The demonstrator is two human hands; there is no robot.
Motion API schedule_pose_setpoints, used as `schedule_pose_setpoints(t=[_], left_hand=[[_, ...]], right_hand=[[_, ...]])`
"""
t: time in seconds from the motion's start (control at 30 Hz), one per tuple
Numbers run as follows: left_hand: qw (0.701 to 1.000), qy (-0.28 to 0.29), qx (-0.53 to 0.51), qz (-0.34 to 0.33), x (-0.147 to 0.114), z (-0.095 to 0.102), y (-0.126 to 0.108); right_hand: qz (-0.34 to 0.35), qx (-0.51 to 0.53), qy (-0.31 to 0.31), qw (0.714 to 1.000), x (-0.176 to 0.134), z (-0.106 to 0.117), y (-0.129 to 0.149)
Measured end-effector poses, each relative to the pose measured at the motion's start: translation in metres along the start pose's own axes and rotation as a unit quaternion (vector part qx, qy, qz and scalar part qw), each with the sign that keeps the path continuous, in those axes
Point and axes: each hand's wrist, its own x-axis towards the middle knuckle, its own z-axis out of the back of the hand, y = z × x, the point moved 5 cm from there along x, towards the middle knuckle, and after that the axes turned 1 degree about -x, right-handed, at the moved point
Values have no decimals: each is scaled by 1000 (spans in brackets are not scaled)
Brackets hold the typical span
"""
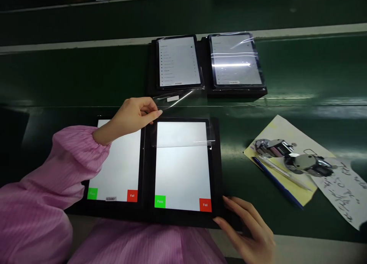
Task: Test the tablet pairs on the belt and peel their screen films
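Note:
My left hand (136,113) pinches the corner of a clear protective film (183,107). The film carries a small white label and is lifted at its far end, while its near end lies across the top of the right tablet (183,168). That tablet shows a white screen with green "Pass" and red "Fail" boxes. Under my left forearm lies the left tablet (120,164), with the same boxes and a barcode label. Both sit in a black tray (216,161). My right hand (249,229) is at the tray's near right corner, thumb and fingers apart.
Farther back, two more tablets, one (179,61) on the left and one (236,61) under shiny film, rest in another black tray (237,93). On the right lie yellow paper (275,126), a blue pen (278,182), metal items (309,164) and a handwritten sheet (341,191).

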Motion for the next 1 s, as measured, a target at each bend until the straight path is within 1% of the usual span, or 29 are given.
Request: schedule_pose_setpoints(t=[0.2,0.43,0.5,0.57,0.63,0.7,0.77,0.83,0.9,0.97,1.0], left_hand=[[1000,-3,-4,6,-1,-1,-2],[1000,26,5,8,6,-3,4],[999,31,20,-3,7,-1,2],[998,14,52,-35,7,5,-6],[993,-33,77,-79,6,15,-20],[985,-86,83,-128,2,26,-37],[974,-119,81,-172,-2,34,-50],[966,-133,80,-207,-7,40,-58],[958,-136,80,-238,-15,44,-60],[949,-132,79,-273,-29,44,-60],[945,-123,76,-292,-40,42,-58]], right_hand=[[9,0,-32,999,-2,1,2],[6,25,-31,999,-7,1,6],[-6,67,-34,997,-7,3,1],[-20,142,-44,989,-3,7,-4],[-32,178,-58,982,8,12,-6],[-38,144,-66,987,26,15,-3],[-27,93,-65,993,49,13,3],[12,58,-57,997,73,6,11],[51,25,-41,998,97,-4,15],[49,10,-38,998,120,-10,12],[32,19,-40,999,130,-10,8]])
